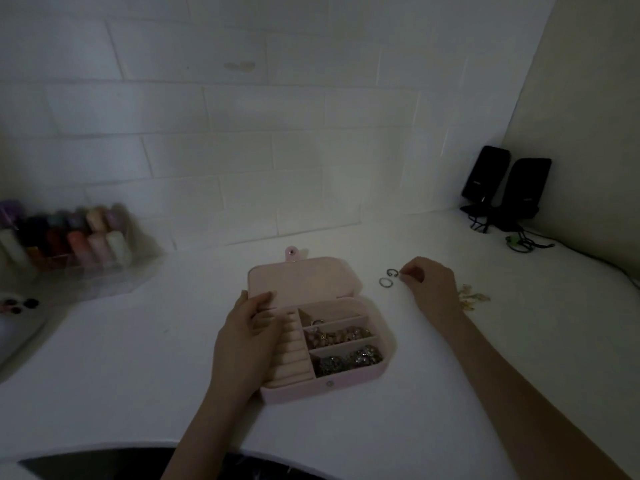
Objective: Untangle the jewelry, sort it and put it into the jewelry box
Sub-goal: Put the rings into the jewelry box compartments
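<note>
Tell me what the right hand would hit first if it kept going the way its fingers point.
The right hand points left, toward the box. First in that line is the dark open ring, right at its fingertips, with a lighter ring just beyond. The hand seems to pinch something small; too dim to tell.

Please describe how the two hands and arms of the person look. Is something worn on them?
Both forearms are bare up to the picture's lower edge: no sleeves show. The left hand and the right hand carry no gloves, and no watch or bracelet shows on the wrists. The picture is too dim to tell finger rings or nail polish.
</note>
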`<state>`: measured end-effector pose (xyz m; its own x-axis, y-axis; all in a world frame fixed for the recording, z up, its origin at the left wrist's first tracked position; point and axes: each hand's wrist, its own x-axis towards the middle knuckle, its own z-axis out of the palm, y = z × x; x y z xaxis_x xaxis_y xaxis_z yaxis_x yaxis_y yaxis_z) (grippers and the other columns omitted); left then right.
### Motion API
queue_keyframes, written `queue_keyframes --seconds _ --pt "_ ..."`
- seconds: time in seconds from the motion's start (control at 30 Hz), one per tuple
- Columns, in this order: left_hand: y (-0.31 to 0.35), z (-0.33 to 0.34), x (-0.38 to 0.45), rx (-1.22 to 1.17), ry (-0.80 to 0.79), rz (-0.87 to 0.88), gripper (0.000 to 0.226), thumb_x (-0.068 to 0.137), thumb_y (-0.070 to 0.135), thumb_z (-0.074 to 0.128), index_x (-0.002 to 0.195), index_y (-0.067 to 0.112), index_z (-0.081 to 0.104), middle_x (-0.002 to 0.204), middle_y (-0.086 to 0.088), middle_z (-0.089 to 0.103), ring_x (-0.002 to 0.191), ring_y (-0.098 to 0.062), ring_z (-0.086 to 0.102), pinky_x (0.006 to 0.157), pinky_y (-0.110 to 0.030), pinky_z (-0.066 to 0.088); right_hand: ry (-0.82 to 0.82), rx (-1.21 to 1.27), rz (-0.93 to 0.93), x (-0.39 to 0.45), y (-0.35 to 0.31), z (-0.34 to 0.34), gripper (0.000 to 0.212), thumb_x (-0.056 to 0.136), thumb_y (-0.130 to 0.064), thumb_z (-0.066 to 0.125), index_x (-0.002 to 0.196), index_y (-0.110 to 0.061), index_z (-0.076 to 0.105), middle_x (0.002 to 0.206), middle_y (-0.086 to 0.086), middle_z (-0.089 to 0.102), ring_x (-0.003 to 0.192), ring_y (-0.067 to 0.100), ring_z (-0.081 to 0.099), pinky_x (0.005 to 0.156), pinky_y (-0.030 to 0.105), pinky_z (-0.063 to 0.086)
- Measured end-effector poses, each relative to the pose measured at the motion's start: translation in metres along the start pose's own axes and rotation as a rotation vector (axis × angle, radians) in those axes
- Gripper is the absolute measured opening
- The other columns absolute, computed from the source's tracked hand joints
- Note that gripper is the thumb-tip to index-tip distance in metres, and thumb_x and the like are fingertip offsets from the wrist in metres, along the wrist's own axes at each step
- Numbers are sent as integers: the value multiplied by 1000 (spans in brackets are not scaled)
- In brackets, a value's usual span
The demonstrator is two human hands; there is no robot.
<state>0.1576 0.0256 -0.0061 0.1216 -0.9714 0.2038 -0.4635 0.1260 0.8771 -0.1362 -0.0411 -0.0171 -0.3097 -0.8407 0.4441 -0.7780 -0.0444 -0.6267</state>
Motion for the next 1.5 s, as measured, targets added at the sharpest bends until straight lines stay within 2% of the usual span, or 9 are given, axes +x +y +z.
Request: queue_keyframes --seconds 0.1,0.2,0.37,0.57,0.8,1.0,1.2,1.4,1.5 --pt "3 0 -2 -22 -7 -1 56 66 38 55 121 26 60 142 3 46 111 -7 50 84 -16 29 17 236 70 -4 -15 -9 9 76 -6 74 79 -12 69 73 5 68 60 -4 57 61 7 39" --pt "4 0 -2 -17 -1 2 52 70 36 59 121 24 61 139 3 49 105 -5 49 83 -17 31 -147 484 21 -13 -52 -16 16 72 -4 79 82 -8 67 67 5 68 55 0 58 57 13 43" --pt "1 -2 -1 0 -14 -26 55 67 38 57 121 28 60 146 1 41 123 -14 49 92 -18 31 -386 239 -251 -37 -100 0 14 68 -7 80 69 -17 70 62 -16 60 60 -6 53 59 6 37" --pt "1 -2 -1 -10 -2 -19 40 80 28 65 120 27 61 147 1 40 123 -9 47 90 -15 28 -479 137 -404 -43 -101 2 10 75 -3 74 83 -9 76 69 -20 55 72 -18 50 66 4 35" --pt "3 -2 -2 -3 2 -14 39 84 21 65 122 26 60 147 3 39 111 -6 49 90 -17 29 48 155 -203 -5 -52 -19 17 87 0 61 95 -10 73 89 -1 71 73 -1 56 65 5 39" --pt "2 -1 -2 18 13 5 39 84 24 65 123 25 60 146 5 40 103 1 40 87 -14 27 -205 -186 -122 1 -2 18 38 93 4 45 125 -8 60 131 13 58 120 31 53 102 35 40" --pt "3 -1 -1 24 25 0 38 85 15 64 122 24 60 146 4 41 104 2 39 87 -11 25 -121 -206 -139 8 6 20 15 85 5 57 87 7 72 88 22 70 85 35 64 80 45 50" --pt "0 -1 -1 11 4 7 39 83 23 66 122 27 61 148 3 39 109 1 42 90 -14 27 35 205 -236 -9 -40 -5 12 79 -5 73 89 -13 73 85 1 69 73 12 61 74 23 50" --pt "1 -1 -3 4 -6 13 44 76 28 67 120 25 62 144 3 43 108 0 44 86 -15 28 -134 354 -318 -23 -78 -16 25 79 -10 73 91 -32 71 89 -21 66 85 2 60 77 10 44"
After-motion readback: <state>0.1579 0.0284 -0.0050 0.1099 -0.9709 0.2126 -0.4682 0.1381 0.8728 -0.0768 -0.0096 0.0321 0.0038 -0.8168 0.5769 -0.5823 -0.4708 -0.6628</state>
